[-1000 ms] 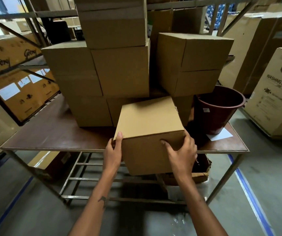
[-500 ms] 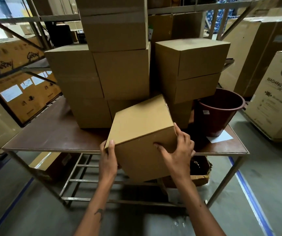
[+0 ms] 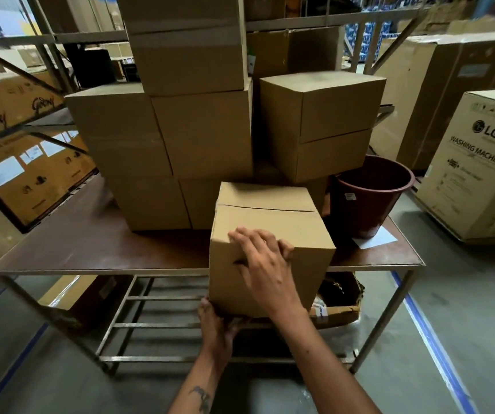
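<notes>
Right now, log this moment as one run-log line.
left hand: supports box underside | right hand: grips top front edge | box: at table edge

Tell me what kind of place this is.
Probably a warehouse: plain boxes stacked on a table, a washing machine carton to the right, steel racking behind. The left hand and right hand hold another box.

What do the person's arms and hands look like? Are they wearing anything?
Both arms are bare, with no sleeves in view. The left hand and right hand wear no gloves, and I see no rings or watch. A small dark tattoo marks the left forearm.
</notes>
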The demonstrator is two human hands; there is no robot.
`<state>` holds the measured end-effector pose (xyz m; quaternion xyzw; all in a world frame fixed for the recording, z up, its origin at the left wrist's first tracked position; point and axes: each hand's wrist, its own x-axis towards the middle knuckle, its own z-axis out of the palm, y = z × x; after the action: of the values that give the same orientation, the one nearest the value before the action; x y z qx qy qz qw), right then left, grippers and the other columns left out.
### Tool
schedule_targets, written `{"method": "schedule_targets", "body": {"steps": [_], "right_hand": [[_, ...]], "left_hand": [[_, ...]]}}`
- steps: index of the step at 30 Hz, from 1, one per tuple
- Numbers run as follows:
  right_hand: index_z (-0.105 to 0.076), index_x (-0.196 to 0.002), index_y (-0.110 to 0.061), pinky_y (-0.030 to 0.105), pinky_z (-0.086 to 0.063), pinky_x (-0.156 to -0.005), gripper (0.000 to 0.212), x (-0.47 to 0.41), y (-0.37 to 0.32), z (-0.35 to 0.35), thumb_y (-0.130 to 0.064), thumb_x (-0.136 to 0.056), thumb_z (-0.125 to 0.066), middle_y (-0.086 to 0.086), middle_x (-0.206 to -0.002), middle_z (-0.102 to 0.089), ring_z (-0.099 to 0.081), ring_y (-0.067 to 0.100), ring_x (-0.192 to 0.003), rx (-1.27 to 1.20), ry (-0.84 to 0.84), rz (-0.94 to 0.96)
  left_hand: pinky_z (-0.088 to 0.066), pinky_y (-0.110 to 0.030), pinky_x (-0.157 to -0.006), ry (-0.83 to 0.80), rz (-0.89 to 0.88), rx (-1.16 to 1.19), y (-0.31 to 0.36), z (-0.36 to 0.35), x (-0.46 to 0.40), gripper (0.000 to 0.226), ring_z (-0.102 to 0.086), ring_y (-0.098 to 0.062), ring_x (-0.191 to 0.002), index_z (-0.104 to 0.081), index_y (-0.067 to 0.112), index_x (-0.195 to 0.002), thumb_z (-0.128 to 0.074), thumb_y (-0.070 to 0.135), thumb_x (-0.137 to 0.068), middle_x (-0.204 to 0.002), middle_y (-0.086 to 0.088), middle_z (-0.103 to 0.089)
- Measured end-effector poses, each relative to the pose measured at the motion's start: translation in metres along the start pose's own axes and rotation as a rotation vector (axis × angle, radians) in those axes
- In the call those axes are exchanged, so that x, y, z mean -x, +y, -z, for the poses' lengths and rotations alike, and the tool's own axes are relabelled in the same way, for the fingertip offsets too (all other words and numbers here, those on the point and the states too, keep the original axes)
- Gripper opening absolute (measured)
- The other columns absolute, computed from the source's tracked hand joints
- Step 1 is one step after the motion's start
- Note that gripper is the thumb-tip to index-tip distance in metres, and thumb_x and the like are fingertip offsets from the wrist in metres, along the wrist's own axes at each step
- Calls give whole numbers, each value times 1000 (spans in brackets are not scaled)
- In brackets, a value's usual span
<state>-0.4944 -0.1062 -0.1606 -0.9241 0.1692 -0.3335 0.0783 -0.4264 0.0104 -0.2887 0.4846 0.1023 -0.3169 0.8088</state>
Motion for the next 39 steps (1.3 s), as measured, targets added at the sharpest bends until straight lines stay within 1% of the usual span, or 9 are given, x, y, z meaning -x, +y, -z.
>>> {"method": "schedule_targets", "body": {"steps": [3, 7, 9, 14, 16, 20, 25, 33, 39], "right_hand": [[-45, -159, -33, 43, -34, -113, 78, 1, 3, -13, -17, -92, -80, -8, -165, -46, -38, 19, -151, 22, -47, -24], [-47, -158, -34, 39, -27, -104, 80, 2, 10, -26, -12, -89, -80, -7, -163, -50, -41, 18, -150, 90, -111, 1], [-44, -161, -33, 39, -27, -104, 85, 3, 11, -32, -8, -88, -80, -6, -165, -48, -40, 18, -151, 90, -122, 18], [-41, -164, -28, 40, -32, -125, 81, 3, 21, -43, 0, -95, -73, -5, -168, -44, -34, 15, -158, -44, -103, 12], [-43, -163, -26, 42, -33, -128, 74, 5, 24, -40, -4, -99, -72, -4, -168, -45, -33, 11, -160, -119, -68, -4], [-50, -159, -25, 44, -27, -128, 49, 15, 38, -18, -36, -111, -56, -2, -169, -44, -28, 15, -163, -58, 51, -155], [-71, -134, -29, 48, -28, -116, 33, 25, 74, 4, -45, -110, -56, 4, -158, -58, -39, 25, -157, 74, 191, -382], [-67, -137, -36, 53, -55, -111, 42, 35, 83, 13, -58, -102, -67, -3, -153, -50, -49, 16, -144, -423, 222, -595], [-67, -137, -40, 53, -56, -107, 57, 45, 67, 15, -70, -89, -75, -11, -147, -47, -49, 13, -139, -455, 265, -591]], "left_hand": [[-60, -51, -87, -1, 77, -129, 5, -6, -11, 62, -61, -39, -131, -55, 27, -154, -38, 66, -110, -151, -15, -63], [-60, -34, -68, -100, 73, -247, 21, -20, -19, 77, -70, -27, -104, -67, 26, -141, -38, 84, -99, -124, -11, -80], [-63, -45, -88, -82, 5, -276, 31, -29, -23, 75, -75, -30, -108, -73, 30, -130, -41, 89, -95, -114, -7, -83], [-48, -53, -116, 42, -457, -556, 68, -54, -15, 89, -53, -22, -144, -44, 51, -156, -42, 103, -82, -163, 3, -49], [-46, -47, -115, 6, -586, -608, 83, -63, -8, 83, -50, -18, -146, -36, 51, -160, -51, 92, -90, -166, 6, -46], [-51, -45, -114, -102, -702, -870, 103, -67, -9, 62, -56, -15, -139, -52, 47, -152, -70, 66, -97, -154, 8, -57], [-44, -45, -119, -191, -734, -1108, 111, -67, -4, 72, -46, -18, -146, -55, 42, -155, -77, 64, -90, -160, 0, -48], [-43, -55, -123, -157, -773, -1194, 108, -61, -4, 97, -42, -26, -155, -48, 44, -161, -75, 78, -74, -165, -5, -49], [-52, -55, -116, -163, -824, -1172, 109, -27, -10, 90, -49, -21, -149, -46, 55, -158, -76, 79, -76, -160, 4, -55]]}}
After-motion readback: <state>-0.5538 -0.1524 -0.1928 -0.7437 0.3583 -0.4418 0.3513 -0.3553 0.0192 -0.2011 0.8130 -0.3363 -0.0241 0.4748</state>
